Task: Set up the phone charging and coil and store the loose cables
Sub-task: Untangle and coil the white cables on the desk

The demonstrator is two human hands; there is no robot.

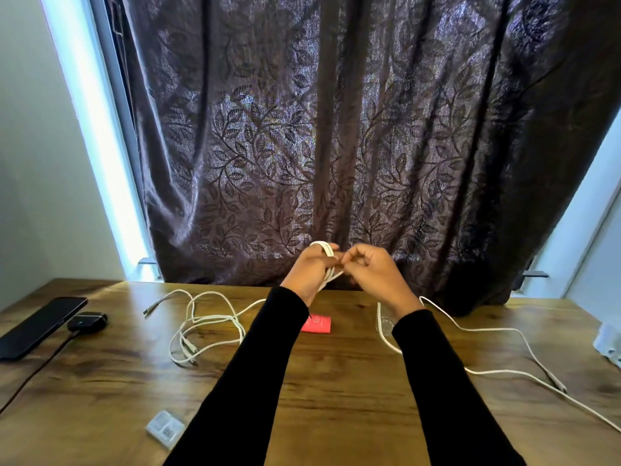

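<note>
A dark leaf-patterned curtain (336, 129) hangs behind the wooden desk (336, 398). On it, far left, lies a black phone (40, 326) by a dark charging puck (87, 321). Two loose white cables sprawl there: a tangled cable (205, 326) left, a long cable (504, 348) right. Above the desk, the left hand (311, 274) grips a white coil (327, 260); the right hand (373, 274) pinches its strand. Slack fingers could let the loops spring apart.

White cable (326, 260) looped, raised; loose cables (205, 326) on desk.
</note>
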